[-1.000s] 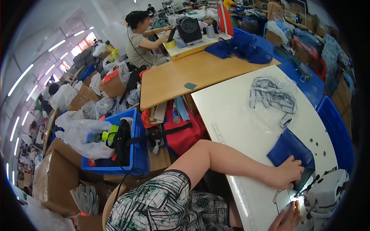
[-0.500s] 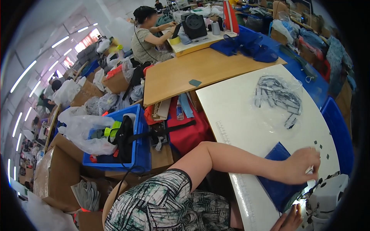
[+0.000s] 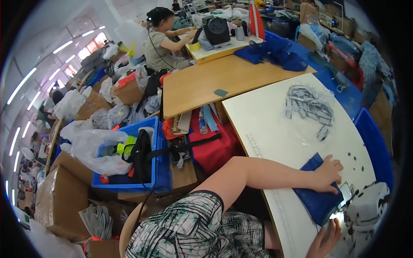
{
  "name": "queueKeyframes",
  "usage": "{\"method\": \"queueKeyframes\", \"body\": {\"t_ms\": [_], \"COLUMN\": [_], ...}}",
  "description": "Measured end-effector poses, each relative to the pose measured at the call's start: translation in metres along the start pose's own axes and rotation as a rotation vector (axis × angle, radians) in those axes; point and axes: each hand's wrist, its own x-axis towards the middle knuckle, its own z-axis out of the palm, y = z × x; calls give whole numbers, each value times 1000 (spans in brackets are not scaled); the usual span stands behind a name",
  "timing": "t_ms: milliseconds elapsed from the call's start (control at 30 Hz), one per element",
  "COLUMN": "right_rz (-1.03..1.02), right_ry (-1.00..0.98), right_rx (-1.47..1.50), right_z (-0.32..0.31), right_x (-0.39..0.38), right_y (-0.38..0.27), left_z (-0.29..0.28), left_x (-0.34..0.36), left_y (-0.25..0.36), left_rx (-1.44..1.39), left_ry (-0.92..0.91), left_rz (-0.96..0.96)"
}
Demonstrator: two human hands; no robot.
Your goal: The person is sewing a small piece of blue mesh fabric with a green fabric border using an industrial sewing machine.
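A blue mesh fabric piece (image 3: 316, 201) lies on the white table by a sewing machine (image 3: 368, 210), its lower end beneath the machine's bright lamp. My left hand (image 3: 327, 174) rests on the upper part of the fabric, its fingers spread. Below the lamp, at the fabric's lower end, is my right hand (image 3: 325, 241), palm partly turned up and fingers stretched out. It is partly cut off by the picture's lower edge. The exact contact between its fingertips and the fabric is hard to make out in the glare.
On the white table (image 3: 258, 112) lies a clear bag of grey strips (image 3: 309, 107). Small dark squares (image 3: 355, 158) are scattered near the machine. A blue crate (image 3: 161, 172) with a black strap stands at the left, beside red cloth (image 3: 215, 150). Another person (image 3: 161, 43) works across the wooden table.
My left hand has moved from beside the machine back onto the blue mesh, and its curled fingers have spread. My right hand's fingers are stretched further out. The view has shifted slightly.
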Motion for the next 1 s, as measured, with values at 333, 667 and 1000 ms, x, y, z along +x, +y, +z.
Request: {"method": "queueKeyframes", "body": {"t_ms": [333, 667, 1000], "right_rz": [78, 228, 356], "right_ry": [89, 111, 332], "right_rx": [72, 790, 1374], "right_z": [22, -17, -24], "right_x": [-21, -4, -4], "right_y": [33, -110, -153], "left_z": [-23, -182, -186], "left_x": [-19, -107, -121], "left_y": [14, 101, 132], "left_rx": [100, -758, -1144], "left_ry": [15, 250, 81], "left_rz": [-22, -330, -273]}}
